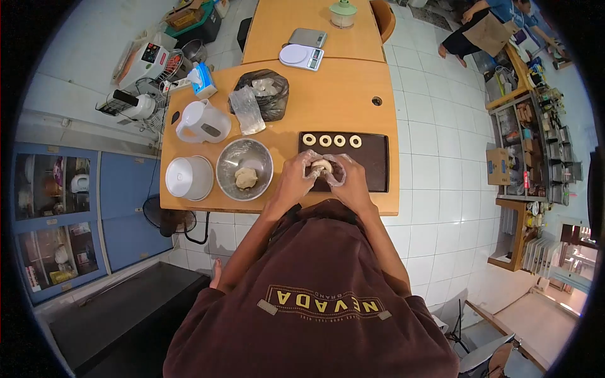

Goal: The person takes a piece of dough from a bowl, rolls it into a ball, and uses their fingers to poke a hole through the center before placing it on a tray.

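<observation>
A wooden table (pixel 353 82) carries a dark baking tray (pixel 373 165) at its near right corner. Gloved left hand (pixel 300 175) and right hand (pixel 351 181) pinch a dough ring (pixel 322 164) above the tray's left side; four smaller rings (pixel 336 140) line its far edge.

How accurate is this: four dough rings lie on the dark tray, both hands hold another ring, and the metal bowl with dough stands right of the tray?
The side is wrong: the head view shows the metal bowl and its dough left of the dark tray. The rest stands.
</observation>
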`<state>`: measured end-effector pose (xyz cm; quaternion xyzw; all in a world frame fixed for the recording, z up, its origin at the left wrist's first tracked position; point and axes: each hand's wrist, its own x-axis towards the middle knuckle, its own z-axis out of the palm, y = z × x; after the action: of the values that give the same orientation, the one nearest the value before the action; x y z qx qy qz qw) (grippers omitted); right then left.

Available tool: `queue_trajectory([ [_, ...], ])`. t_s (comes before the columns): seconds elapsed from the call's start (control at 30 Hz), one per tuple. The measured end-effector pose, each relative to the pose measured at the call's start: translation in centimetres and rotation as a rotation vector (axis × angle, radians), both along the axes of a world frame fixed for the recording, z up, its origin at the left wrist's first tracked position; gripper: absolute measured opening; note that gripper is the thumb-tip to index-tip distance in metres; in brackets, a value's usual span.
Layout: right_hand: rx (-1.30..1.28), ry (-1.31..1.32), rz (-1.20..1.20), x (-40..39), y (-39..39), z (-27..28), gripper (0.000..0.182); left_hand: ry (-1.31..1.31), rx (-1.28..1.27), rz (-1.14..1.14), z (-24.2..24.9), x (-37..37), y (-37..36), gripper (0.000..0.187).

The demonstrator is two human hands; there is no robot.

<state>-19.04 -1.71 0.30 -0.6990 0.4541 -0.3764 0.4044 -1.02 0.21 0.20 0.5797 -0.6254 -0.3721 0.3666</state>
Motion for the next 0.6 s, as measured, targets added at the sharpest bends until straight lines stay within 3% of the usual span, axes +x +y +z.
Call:
queue_trajectory([
  [0.17, 0.01, 0.064, 0.029, -0.4, 0.1, -0.7, 0.035, 0.146, 0.271, -0.138, -1.6, 1.4, -0.3, 0.033],
  [0.27, 0.028, 0.084, 0.024, -0.4, 0.3, -0.4, 0.034, 0.372, 0.34, -0.165, -3.0, 1.6, -0.3, 0.029],
  [0.37, 0.001, 0.124, 0.026, -0.4, 0.2, -0.3, 0.034, 0.684, 0.492, -0.019, -1.4, 0.9, 0.1, 0.022],
  [0.47, -0.003, 0.142, 0.037, -0.4, 0.1, -0.4, 0.033, 0.953, 0.509, 0.117, -2.9, 0.5, 0.5, 0.022],
  [0.6, 0.089, 0.119, 0.039, -0.1, 0.1, 0.2, 0.032, 0.78, 0.468, 0.075, -2.6, 0.1, 0.7, 0.02],
])
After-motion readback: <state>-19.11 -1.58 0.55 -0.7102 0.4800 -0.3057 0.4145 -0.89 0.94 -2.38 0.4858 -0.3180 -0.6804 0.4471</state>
